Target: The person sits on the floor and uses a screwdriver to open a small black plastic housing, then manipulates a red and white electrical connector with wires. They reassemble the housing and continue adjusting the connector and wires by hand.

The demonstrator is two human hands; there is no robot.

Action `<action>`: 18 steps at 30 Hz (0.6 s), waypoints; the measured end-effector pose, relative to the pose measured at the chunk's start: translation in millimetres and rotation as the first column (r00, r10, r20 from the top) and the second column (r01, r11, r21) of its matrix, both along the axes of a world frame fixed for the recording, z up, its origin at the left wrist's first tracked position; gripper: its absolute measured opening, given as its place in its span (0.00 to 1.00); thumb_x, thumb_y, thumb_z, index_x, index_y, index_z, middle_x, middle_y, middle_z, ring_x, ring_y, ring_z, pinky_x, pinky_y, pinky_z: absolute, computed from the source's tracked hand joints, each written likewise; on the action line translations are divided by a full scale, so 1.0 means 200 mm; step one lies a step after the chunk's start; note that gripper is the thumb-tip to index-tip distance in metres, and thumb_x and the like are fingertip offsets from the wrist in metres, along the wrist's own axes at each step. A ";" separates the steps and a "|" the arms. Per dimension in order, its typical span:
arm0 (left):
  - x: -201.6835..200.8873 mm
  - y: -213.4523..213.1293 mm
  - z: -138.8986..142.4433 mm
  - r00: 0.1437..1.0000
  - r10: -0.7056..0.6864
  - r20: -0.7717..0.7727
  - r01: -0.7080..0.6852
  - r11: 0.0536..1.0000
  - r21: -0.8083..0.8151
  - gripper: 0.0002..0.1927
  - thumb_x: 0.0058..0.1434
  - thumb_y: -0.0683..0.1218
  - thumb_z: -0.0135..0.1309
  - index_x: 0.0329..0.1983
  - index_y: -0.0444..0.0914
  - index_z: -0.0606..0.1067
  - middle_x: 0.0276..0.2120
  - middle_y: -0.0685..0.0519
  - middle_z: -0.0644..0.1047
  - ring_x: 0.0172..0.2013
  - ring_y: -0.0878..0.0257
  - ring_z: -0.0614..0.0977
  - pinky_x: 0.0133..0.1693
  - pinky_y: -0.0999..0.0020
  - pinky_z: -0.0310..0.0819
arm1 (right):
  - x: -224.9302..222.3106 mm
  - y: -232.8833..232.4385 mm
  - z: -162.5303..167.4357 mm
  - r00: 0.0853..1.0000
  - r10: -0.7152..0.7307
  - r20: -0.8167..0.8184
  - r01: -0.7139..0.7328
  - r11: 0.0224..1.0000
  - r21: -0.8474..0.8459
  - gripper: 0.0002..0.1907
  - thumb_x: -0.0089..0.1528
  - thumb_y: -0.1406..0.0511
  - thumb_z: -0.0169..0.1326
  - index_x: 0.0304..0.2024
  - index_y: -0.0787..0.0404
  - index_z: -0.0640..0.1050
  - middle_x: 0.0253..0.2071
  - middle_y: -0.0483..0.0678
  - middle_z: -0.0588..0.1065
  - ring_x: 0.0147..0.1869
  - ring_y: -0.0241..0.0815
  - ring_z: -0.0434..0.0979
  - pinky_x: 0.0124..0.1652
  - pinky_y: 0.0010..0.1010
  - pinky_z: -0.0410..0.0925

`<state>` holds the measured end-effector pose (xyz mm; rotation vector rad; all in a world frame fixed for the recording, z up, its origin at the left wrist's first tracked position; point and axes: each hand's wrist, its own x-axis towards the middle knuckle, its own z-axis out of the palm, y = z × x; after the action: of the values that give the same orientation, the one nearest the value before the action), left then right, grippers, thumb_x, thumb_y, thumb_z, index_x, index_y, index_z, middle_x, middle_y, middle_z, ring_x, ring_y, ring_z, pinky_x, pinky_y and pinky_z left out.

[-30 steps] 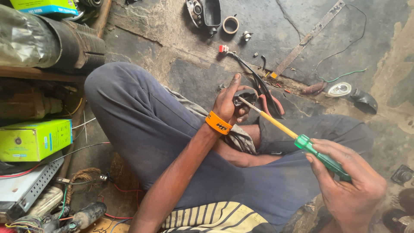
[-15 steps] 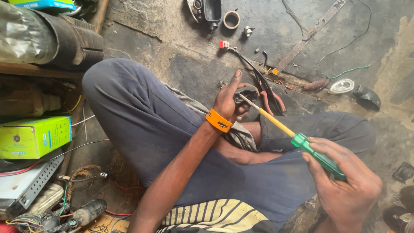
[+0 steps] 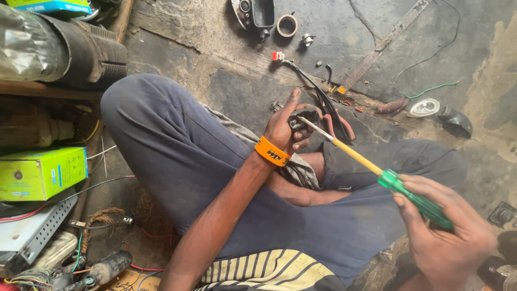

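Green-handled screwdriver [image 3: 377, 170] stays clamped in my right hand [image 3: 447, 237], tip still seated in the small dark part [image 3: 306, 116] my left hand [image 3: 285, 129] grips above my knee; nothing has shifted, so I'm still driving.

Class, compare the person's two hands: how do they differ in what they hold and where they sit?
The left hand grips a small dark part above the knee; the right hand holds a screwdriver by its green handle, lower and nearer the camera. The left wears an orange wristband; the right shows none. Both are closed in a grip.
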<state>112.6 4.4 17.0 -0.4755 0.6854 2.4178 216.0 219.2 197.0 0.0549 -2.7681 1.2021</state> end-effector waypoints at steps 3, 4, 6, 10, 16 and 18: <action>0.00 0.00 0.00 1.000 0.000 0.016 0.001 0.999 -0.036 0.34 0.73 0.66 0.38 0.36 0.32 0.78 0.20 0.59 0.70 0.15 0.75 0.63 0.14 0.78 0.56 | -0.03 -0.06 0.01 1.000 0.000 0.007 -0.001 0.995 0.097 0.13 0.59 0.79 0.63 0.47 0.71 0.80 0.47 0.57 0.80 0.49 0.42 0.82 0.49 0.27 0.74; 0.00 0.00 0.00 1.000 0.003 0.009 -0.003 0.999 -0.037 0.34 0.73 0.66 0.38 0.37 0.32 0.78 0.20 0.59 0.70 0.15 0.75 0.63 0.14 0.77 0.56 | -0.03 -0.08 0.01 0.999 -0.028 0.022 0.026 0.996 0.088 0.13 0.59 0.78 0.63 0.46 0.71 0.80 0.47 0.57 0.80 0.50 0.42 0.82 0.50 0.28 0.74; 0.00 0.00 0.00 1.000 0.010 -0.010 -0.011 0.999 -0.039 0.34 0.73 0.66 0.39 0.37 0.31 0.78 0.20 0.59 0.69 0.15 0.75 0.63 0.14 0.77 0.56 | -0.03 -0.11 0.00 0.995 -0.084 0.053 0.080 0.994 0.072 0.13 0.59 0.77 0.64 0.46 0.70 0.81 0.47 0.55 0.81 0.51 0.42 0.82 0.51 0.29 0.74; 0.00 0.00 0.00 0.999 0.027 -0.030 -0.029 0.997 -0.077 0.34 0.73 0.67 0.39 0.36 0.32 0.78 0.19 0.60 0.68 0.15 0.75 0.63 0.14 0.77 0.56 | -0.02 -0.10 -0.02 1.000 -0.021 -0.004 0.021 0.997 0.073 0.13 0.61 0.77 0.64 0.48 0.69 0.80 0.46 0.55 0.81 0.51 0.40 0.83 0.51 0.25 0.74; 0.00 -0.01 0.00 0.999 0.013 -0.047 -0.019 0.992 -0.128 0.35 0.75 0.65 0.38 0.38 0.30 0.78 0.22 0.56 0.73 0.19 0.72 0.68 0.20 0.77 0.59 | 0.02 0.00 -0.02 0.993 -0.021 0.120 0.041 0.986 -0.163 0.11 0.59 0.77 0.62 0.45 0.70 0.80 0.46 0.56 0.81 0.50 0.39 0.83 0.49 0.24 0.76; 0.00 -0.01 0.01 0.999 0.006 -0.042 -0.011 0.994 -0.112 0.35 0.76 0.65 0.37 0.38 0.30 0.78 0.22 0.57 0.72 0.19 0.73 0.67 0.19 0.78 0.58 | 0.02 0.02 0.00 0.996 -0.042 0.074 0.053 0.988 -0.143 0.12 0.58 0.77 0.60 0.45 0.69 0.78 0.47 0.55 0.80 0.52 0.40 0.83 0.49 0.26 0.77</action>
<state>112.1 2.4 18.7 -0.4755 0.8422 2.4119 219.2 222.9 197.5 -0.0684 -2.7148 1.4153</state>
